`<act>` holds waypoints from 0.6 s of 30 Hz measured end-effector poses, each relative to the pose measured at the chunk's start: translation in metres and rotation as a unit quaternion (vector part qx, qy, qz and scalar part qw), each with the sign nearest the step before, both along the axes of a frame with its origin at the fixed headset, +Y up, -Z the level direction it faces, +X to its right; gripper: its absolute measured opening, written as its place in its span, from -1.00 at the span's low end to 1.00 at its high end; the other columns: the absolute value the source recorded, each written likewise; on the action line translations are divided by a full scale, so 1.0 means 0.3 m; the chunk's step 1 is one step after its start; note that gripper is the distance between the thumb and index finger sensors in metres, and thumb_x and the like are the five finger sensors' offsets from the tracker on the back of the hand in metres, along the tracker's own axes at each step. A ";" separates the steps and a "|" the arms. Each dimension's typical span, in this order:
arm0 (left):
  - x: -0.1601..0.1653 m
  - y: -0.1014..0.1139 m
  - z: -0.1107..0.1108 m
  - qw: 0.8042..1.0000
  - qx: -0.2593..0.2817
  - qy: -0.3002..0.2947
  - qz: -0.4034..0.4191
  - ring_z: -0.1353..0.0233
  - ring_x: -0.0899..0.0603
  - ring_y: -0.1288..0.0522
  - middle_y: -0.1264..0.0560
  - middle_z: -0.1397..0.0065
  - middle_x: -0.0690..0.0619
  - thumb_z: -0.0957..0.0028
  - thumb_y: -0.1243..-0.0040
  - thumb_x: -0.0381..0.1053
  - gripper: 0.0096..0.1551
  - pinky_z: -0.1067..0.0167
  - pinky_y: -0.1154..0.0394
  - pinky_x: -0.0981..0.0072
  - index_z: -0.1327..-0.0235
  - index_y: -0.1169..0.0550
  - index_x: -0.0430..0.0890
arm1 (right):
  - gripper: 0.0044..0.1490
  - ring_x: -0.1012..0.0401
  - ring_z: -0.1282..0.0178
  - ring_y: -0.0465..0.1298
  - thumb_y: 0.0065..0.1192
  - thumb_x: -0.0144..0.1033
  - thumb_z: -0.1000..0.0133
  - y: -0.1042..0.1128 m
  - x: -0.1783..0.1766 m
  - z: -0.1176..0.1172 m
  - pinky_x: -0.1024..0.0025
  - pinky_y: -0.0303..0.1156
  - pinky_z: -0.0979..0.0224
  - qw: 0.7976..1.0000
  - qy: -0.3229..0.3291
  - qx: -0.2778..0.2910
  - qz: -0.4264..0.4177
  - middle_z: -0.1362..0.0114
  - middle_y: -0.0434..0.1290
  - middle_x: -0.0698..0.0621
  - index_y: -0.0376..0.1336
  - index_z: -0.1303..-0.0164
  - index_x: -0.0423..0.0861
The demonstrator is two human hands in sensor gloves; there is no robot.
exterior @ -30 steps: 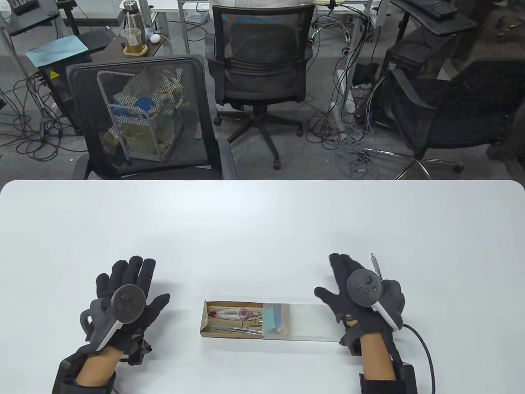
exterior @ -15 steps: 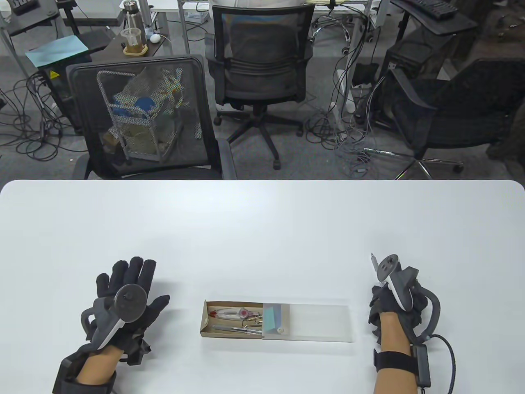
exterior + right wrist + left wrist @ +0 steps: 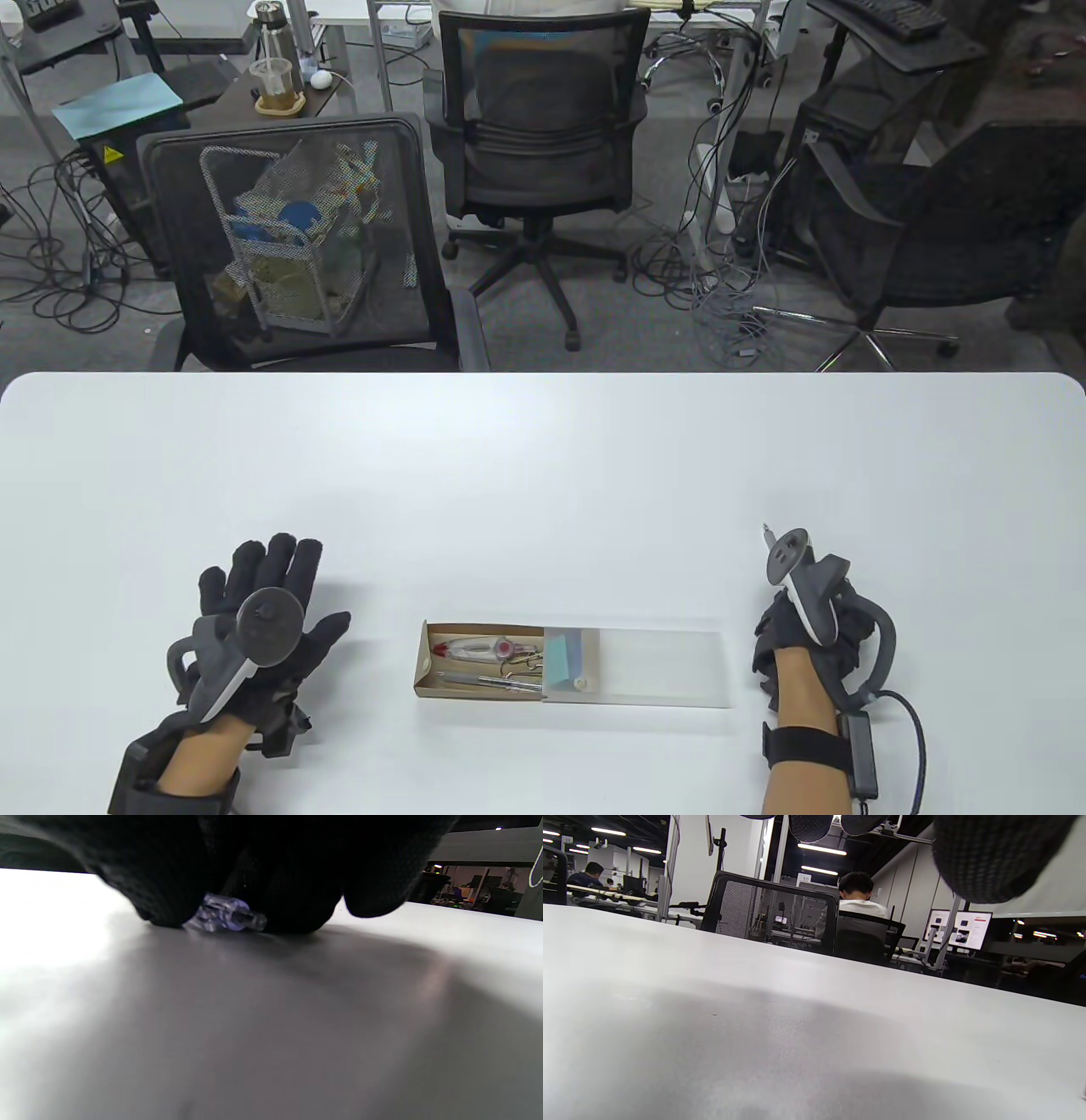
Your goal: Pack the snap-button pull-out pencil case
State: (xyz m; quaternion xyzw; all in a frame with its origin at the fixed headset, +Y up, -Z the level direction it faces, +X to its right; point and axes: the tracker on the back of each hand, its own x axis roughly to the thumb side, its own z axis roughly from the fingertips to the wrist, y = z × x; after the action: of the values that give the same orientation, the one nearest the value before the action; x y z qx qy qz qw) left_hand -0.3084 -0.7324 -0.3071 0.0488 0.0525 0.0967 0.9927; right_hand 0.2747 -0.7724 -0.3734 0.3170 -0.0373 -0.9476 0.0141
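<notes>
The pencil case lies at the table's front middle: a brown card drawer [image 3: 441, 658] pulled out to the left of its clear sleeve [image 3: 657, 666]. The drawer holds a correction-tape roller, a thin pen, metal clips and a teal eraser. My right hand [image 3: 776, 632] is right of the sleeve, fingers curled around a clear pen [image 3: 766, 535] whose tip sticks out past the tracker. In the right wrist view my fingers [image 3: 161, 878] close over the pen's clear end [image 3: 225, 918] just above the table. My left hand [image 3: 271, 564] rests flat on the table left of the drawer, fingers spread, holding nothing.
The white table [image 3: 543, 475] runs wide behind the case. Two black mesh chairs [image 3: 297, 238] stand past its far edge, with cables on the floor. The left wrist view shows only bare table [image 3: 797, 1027] and my fingertips [image 3: 984, 857].
My right hand left the sleeve's right end, turned onto its side and closed around the pen, then shifted slightly left. My left hand and the case have not moved.
</notes>
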 end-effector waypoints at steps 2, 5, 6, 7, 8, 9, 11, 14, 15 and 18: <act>-0.002 0.002 -0.001 1.000 0.001 0.001 0.003 -0.83 -0.17 0.09 -0.01 -0.78 0.25 0.31 -0.31 0.45 0.14 -0.65 0.22 -0.37 -0.60 -0.10 0.35 | -0.35 0.14 -0.17 0.57 0.32 -0.05 0.08 0.010 0.000 0.011 0.05 0.46 -0.38 1.000 0.014 0.011 -0.012 -0.25 0.54 0.10 0.28 -0.24 0.09; -0.003 0.001 -0.002 1.000 0.003 0.000 0.004 -0.83 -0.18 0.09 -0.02 -0.78 0.25 0.31 -0.31 0.45 0.14 -0.65 0.22 -0.37 -0.59 -0.10 0.35 | -0.36 0.15 -0.19 0.56 0.30 -0.05 0.07 0.057 -0.036 0.029 0.04 0.44 -0.39 0.998 0.047 0.044 -0.010 -0.27 0.53 0.11 0.27 -0.25 0.10; -0.002 0.000 -0.002 1.000 0.003 -0.001 0.003 -0.83 -0.18 0.09 -0.02 -0.78 0.25 0.31 -0.31 0.45 0.14 -0.65 0.22 -0.37 -0.60 -0.10 0.35 | -0.36 0.15 -0.20 0.55 0.30 -0.05 0.07 0.076 -0.056 0.034 0.03 0.44 -0.40 0.996 0.063 0.057 -0.009 -0.28 0.52 0.12 0.26 -0.25 0.11; -0.001 -0.001 -0.003 1.000 0.003 -0.002 0.002 -0.83 -0.17 0.09 -0.02 -0.78 0.25 0.31 -0.31 0.45 0.14 -0.65 0.22 -0.37 -0.59 -0.10 0.35 | -0.36 0.15 -0.21 0.55 0.29 -0.05 0.07 0.097 -0.079 0.040 0.04 0.43 -0.40 0.994 0.081 0.069 -0.008 -0.28 0.51 0.13 0.26 -0.26 0.12; 0.001 -0.001 -0.003 1.000 0.003 -0.003 0.000 -0.83 -0.18 0.09 -0.02 -0.78 0.25 0.31 -0.30 0.45 0.14 -0.65 0.22 -0.37 -0.59 -0.10 0.35 | -0.36 0.16 -0.22 0.54 0.28 -0.05 0.06 0.125 -0.112 0.048 0.04 0.42 -0.42 0.991 0.104 0.086 -0.008 -0.29 0.51 0.13 0.25 -0.26 0.12; 0.002 -0.002 -0.002 1.000 0.003 -0.004 -0.001 -0.83 -0.17 0.09 -0.02 -0.78 0.25 0.31 -0.30 0.45 0.14 -0.65 0.21 -0.37 -0.60 -0.10 0.35 | -0.36 0.16 -0.23 0.53 0.27 -0.05 0.06 0.154 -0.156 0.059 0.03 0.42 -0.42 0.986 0.131 0.106 -0.007 -0.30 0.50 0.14 0.25 -0.27 0.13; 0.004 -0.003 -0.002 1.000 0.003 -0.005 -0.004 -0.83 -0.18 0.09 -0.02 -0.78 0.25 0.31 -0.30 0.45 0.13 -0.64 0.21 -0.37 -0.59 -0.10 0.35 | -0.36 0.16 -0.25 0.52 0.26 -0.06 0.05 0.197 -0.234 0.081 0.03 0.40 -0.44 0.975 0.181 0.129 -0.006 -0.31 0.49 0.14 0.24 -0.28 0.14; 0.008 -0.007 -0.003 1.000 0.003 -0.008 -0.008 -0.83 -0.18 0.09 -0.02 -0.78 0.24 0.31 -0.30 0.45 0.13 -0.64 0.21 -0.37 -0.59 -0.11 0.34 | -0.36 0.17 -0.26 0.52 0.26 -0.05 0.05 0.245 -0.376 0.127 0.04 0.40 -0.46 0.954 0.262 0.149 0.001 -0.32 0.49 0.16 0.23 -0.28 0.16; 0.009 -0.009 -0.003 1.000 0.002 -0.009 -0.010 -0.83 -0.18 0.09 -0.02 -0.78 0.24 0.31 -0.30 0.45 0.13 -0.64 0.21 -0.37 -0.60 -0.11 0.34 | -0.36 0.18 -0.26 0.52 0.26 -0.05 0.05 0.251 -0.414 0.140 0.05 0.40 -0.47 0.947 0.283 0.150 0.003 -0.32 0.49 0.17 0.23 -0.28 0.17; 0.015 -0.013 -0.003 1.000 -0.001 -0.012 -0.015 -0.83 -0.18 0.08 -0.03 -0.78 0.24 0.31 -0.30 0.45 0.13 -0.64 0.21 -0.37 -0.60 -0.11 0.34 | -0.36 0.18 -0.26 0.52 0.26 -0.05 0.05 0.247 -0.549 0.196 0.05 0.40 -0.47 0.922 0.361 0.143 0.010 -0.32 0.49 0.17 0.24 -0.28 0.17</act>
State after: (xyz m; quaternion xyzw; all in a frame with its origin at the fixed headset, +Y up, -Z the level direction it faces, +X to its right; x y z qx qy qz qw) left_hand -0.3039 -0.7365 -0.3079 0.0475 0.0398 0.0823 0.9947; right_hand 0.1099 -0.6983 -0.3146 -0.0474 0.1094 -0.9928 -0.0092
